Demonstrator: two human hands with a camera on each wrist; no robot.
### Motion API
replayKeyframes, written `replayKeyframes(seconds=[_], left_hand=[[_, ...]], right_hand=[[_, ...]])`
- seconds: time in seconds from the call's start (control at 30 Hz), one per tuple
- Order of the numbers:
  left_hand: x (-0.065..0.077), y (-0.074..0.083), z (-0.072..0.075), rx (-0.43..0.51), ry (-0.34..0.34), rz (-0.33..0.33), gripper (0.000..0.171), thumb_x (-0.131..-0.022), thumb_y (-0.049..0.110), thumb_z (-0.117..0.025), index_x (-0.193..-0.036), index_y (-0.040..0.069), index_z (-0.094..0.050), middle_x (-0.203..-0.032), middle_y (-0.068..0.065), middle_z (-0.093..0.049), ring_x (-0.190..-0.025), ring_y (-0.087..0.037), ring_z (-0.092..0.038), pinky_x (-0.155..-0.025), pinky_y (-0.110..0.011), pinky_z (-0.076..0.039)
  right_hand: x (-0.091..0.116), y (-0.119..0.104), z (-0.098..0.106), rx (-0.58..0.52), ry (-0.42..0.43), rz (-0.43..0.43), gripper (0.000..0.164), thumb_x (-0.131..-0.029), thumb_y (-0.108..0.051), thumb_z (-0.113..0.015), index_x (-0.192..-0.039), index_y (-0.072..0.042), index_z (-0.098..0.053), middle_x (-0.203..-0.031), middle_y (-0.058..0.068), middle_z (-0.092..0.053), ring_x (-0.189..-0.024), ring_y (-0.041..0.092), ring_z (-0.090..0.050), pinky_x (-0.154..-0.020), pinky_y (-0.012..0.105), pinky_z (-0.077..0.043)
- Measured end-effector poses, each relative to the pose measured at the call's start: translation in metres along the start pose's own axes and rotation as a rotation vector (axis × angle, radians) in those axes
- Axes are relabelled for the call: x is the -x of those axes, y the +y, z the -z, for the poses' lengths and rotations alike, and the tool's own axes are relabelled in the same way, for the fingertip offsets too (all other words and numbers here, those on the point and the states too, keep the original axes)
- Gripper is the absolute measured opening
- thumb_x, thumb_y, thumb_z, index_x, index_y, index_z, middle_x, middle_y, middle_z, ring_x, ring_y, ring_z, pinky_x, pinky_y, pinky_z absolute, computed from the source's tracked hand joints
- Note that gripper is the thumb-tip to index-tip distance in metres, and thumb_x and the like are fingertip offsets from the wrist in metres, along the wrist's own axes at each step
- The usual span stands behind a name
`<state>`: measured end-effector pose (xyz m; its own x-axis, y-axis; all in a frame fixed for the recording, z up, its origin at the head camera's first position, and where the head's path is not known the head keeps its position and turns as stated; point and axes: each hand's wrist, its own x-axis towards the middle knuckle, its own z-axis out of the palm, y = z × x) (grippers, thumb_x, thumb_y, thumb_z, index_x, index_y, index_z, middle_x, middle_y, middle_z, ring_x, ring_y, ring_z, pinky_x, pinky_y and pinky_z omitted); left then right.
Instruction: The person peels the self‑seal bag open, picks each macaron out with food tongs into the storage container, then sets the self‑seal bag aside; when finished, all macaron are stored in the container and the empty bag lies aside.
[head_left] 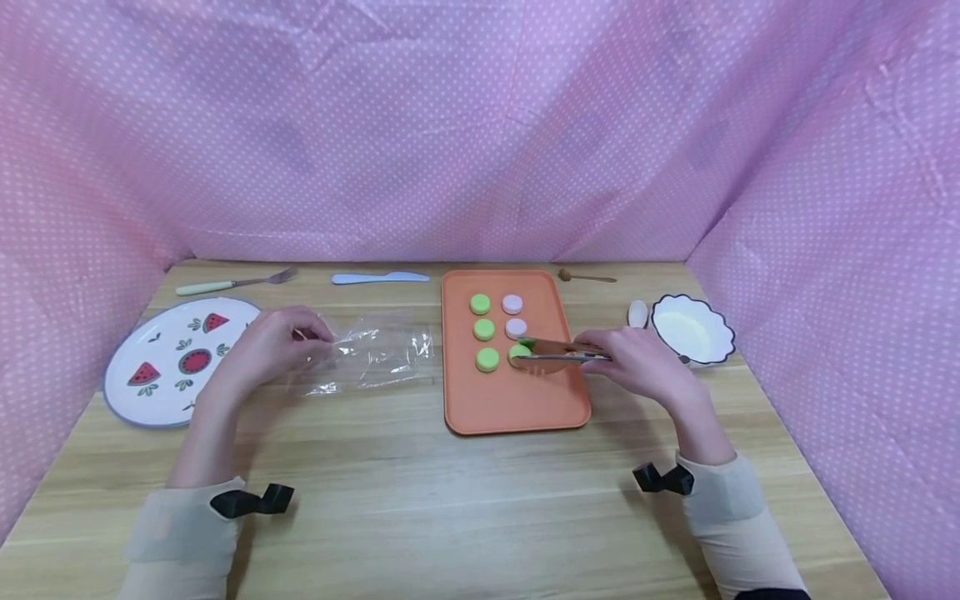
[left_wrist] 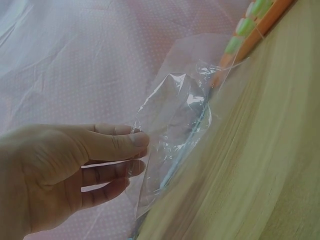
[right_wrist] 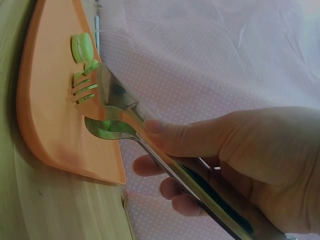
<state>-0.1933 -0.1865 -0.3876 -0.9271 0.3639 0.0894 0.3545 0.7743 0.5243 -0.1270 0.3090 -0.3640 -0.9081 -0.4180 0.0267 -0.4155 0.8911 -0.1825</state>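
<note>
My left hand [head_left: 277, 346] pinches the edge of a clear plastic bag [head_left: 386, 350] between thumb and fingers; the bag stretches rightward toward the tray. In my right hand [head_left: 637, 358] are metal serving tongs [right_wrist: 150, 145], gripped along the arms, one end slotted like a fork and the other spoon-like. The tongs' tips are around a green macaron [head_left: 519, 354] on the orange tray [head_left: 517, 408]; whether they squeeze it I cannot tell. Several other macarons sit in two columns, among them a green macaron [head_left: 487, 360] and a lilac macaron [head_left: 512, 304].
At the left lies a watermelon-patterned plate [head_left: 168, 337], with a fork [head_left: 236, 285] behind it. A pale blue knife [head_left: 380, 277] and a small dipper [head_left: 588, 277] lie along the back. A white spoon [head_left: 637, 313] and scalloped bowl [head_left: 692, 330] are at the right.
</note>
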Motion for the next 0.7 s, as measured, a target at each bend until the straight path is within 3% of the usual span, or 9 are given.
replayKeyframes(seconds=[0.7], left_hand=[[-0.0003, -0.0035, 0.0004, -0.020, 0.024, -0.019, 0.008, -0.080, 0.014, -0.074, -0.086, 0.020, -0.073, -0.087, 0.007, -0.069, -0.079, -0.009, -0.061, -0.072, -0.026, -0.046]], right_hand=[[0.0016, -0.0029, 0.0017, 0.000, -0.017, -0.017, 0.025, -0.083, -0.030, -0.071, -0.106, -0.025, -0.068, -0.080, -0.015, -0.065, -0.062, 0.006, -0.050, -0.060, 0.030, -0.041]])
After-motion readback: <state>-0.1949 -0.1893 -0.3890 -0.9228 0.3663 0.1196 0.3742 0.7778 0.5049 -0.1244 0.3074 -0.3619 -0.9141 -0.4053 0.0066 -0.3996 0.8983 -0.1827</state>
